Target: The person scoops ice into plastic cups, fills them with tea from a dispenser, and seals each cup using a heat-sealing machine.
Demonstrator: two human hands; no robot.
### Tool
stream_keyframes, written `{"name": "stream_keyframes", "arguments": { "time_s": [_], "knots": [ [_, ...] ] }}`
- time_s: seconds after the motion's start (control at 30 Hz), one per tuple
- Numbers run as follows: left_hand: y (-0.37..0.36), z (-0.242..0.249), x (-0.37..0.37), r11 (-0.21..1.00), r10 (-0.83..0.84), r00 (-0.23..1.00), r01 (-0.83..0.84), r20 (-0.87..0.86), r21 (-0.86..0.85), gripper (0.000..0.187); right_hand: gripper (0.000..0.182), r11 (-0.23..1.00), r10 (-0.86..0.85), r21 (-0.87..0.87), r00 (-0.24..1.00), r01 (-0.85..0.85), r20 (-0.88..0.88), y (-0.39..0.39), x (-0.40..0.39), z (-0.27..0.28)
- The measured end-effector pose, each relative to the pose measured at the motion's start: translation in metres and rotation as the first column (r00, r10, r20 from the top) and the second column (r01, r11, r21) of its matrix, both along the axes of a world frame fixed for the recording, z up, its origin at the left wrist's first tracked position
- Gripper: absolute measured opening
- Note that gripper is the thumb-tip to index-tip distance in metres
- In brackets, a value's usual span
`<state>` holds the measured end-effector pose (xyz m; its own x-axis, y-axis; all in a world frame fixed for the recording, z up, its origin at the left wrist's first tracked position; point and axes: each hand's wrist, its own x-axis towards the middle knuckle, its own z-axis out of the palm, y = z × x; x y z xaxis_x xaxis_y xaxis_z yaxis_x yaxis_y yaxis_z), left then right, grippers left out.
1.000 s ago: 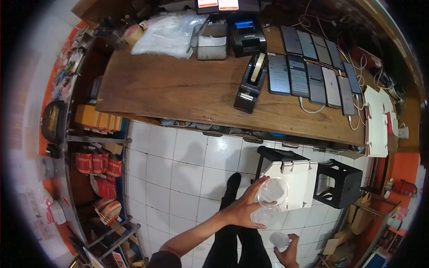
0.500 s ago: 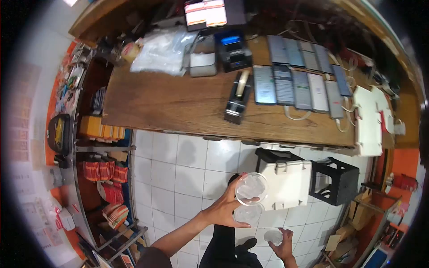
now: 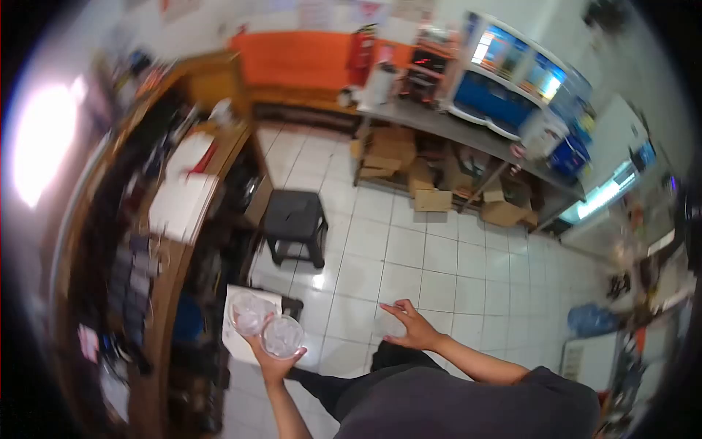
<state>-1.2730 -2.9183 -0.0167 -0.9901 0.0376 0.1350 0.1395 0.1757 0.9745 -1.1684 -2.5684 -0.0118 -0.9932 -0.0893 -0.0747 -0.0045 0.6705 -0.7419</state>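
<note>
Though faint, probably cup [image 3: 388,325], right hand [image 3: 420,331].

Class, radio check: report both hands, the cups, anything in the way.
Left hand: holding two clear cups. Right hand: holding one clear cup, blurred. Black stool ahead on the left, apart from both hands.

Clear colourless cups [image 3: 283,336], white floor tiles [image 3: 365,238] in a dark-lined grid.
The stool [image 3: 292,214] is black, the wall band [image 3: 300,69] orange, the extinguisher [image 3: 361,53] red, the shirt [image 3: 468,406] dark grey; the blurred jug [image 3: 591,320] seems blue.
</note>
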Motion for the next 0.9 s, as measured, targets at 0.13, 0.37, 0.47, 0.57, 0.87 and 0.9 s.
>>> {"name": "stream_keyframes", "arguments": {
  "time_s": [0.13, 0.37, 0.47, 0.57, 0.87, 0.9],
  "knots": [
    [0.140, 0.024, -0.019, 0.988, -0.156, 0.987, 0.156, -0.029, 0.018, 0.091, 0.092, 0.952, -0.304, -0.006, 0.948, 0.305, -0.091, 0.123, 0.045, 0.039],
    [0.329, 0.048, -0.076, 0.911, -0.405, 0.887, 0.372, -0.221, -0.176, 0.089, 0.111, 0.713, -0.701, -0.223, 0.659, 0.665, -0.274, 0.285, 0.049, 0.029],
    [0.406, 0.034, -0.114, 0.857, -0.516, 0.846, 0.507, -0.137, -0.094, 0.085, 0.109, 0.629, -0.778, -0.320, 0.572, 0.709, -0.260, 0.339, 0.020, 0.015],
    [0.488, 0.012, -0.158, 0.820, -0.571, 0.788, 0.530, -0.230, -0.218, 0.083, 0.107, 0.616, -0.786, -0.357, 0.520, 0.702, -0.335, 0.393, -0.021, 0.003],
    [0.800, -0.058, -0.332, 0.861, -0.508, 0.775, 0.471, -0.375, -0.192, 0.083, 0.106, 0.468, -0.884, -0.299, 0.442, 0.832, -0.154, 0.574, -0.104, 0.032],
    [0.833, -0.064, -0.353, 0.862, -0.503, 0.766, 0.476, -0.401, -0.171, 0.082, 0.104, 0.459, -0.887, -0.281, 0.416, 0.843, -0.201, 0.600, -0.112, 0.028]
  ]
}}
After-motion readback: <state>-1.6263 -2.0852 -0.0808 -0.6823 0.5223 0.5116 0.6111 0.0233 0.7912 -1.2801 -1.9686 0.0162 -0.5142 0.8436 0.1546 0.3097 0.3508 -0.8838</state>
